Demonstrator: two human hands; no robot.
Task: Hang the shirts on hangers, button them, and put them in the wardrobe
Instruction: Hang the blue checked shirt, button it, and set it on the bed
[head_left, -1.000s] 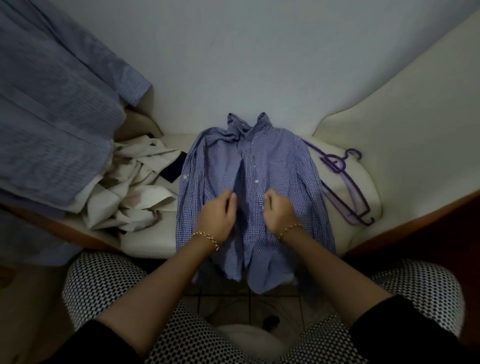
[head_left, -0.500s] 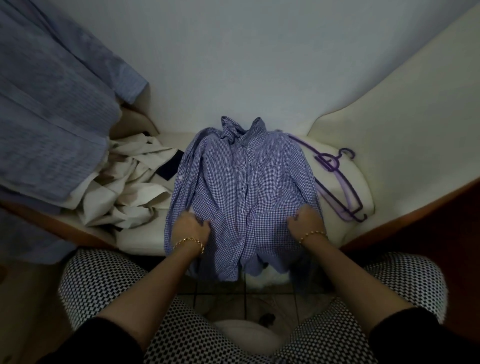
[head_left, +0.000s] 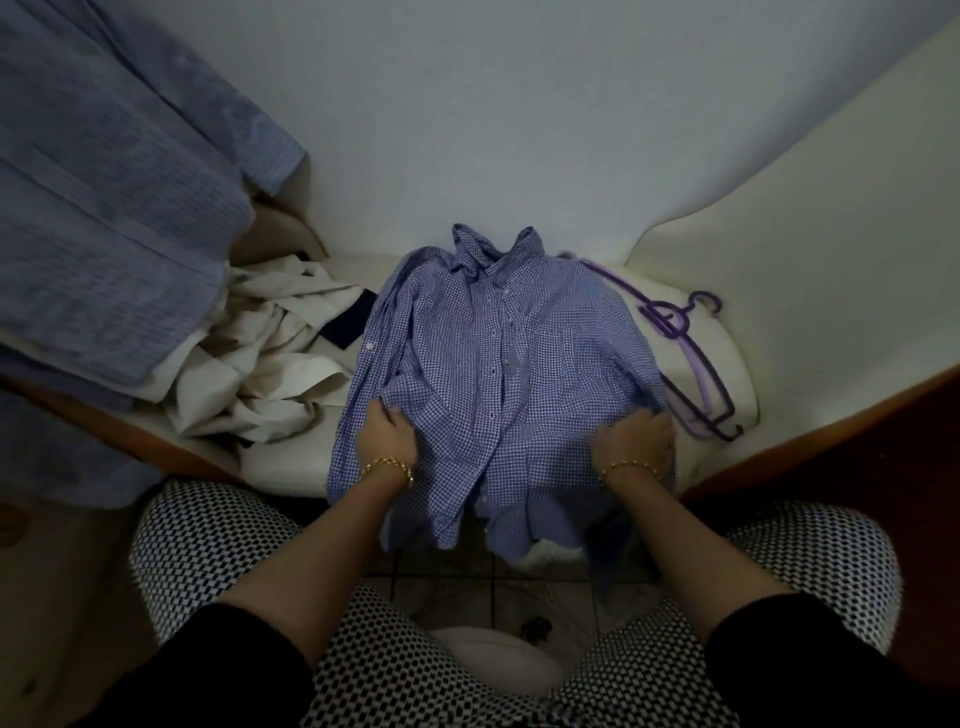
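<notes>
Nearest: lap in black-and-white patterned trousers (head_left: 218, 561), tiled floor (head_left: 441, 577) visible between the knees. Both forearms reach forward out of black sleeves (head_left: 810, 654), with a gold bracelet (head_left: 387, 465) on each wrist.

Left hand (head_left: 387, 431): palm down on the lower left part of the blue checked shirt (head_left: 498, 364), fingers (head_left: 400, 418) curled into the cloth and gripping a fold. Right hand (head_left: 634, 434): knuckles up at the shirt's lower right side, fingers bunched round the fabric there.

Shirt location: lies front up on the cream cushion (head_left: 283, 465), collar pointing away toward the wall, hem hanging over the cushion's near edge above the floor. A row of buttons runs down the middle; cannot tell whether each is fastened. The two front tails part at the hem.

Right of the shirt, on the same cushion: purple hangers (head_left: 696, 364), stacked, just beside the right sleeve. One arm meets the shirt's shoulder; cannot tell whether it runs under the cloth.

Left of the shirt: crumpled heap of cream garments (head_left: 260, 374), with a dark flat item (head_left: 348, 327) between the heap and the shirt.

Far left: blue striped garment (head_left: 104, 208) hanging. Pale wall (head_left: 493, 130) behind.
</notes>
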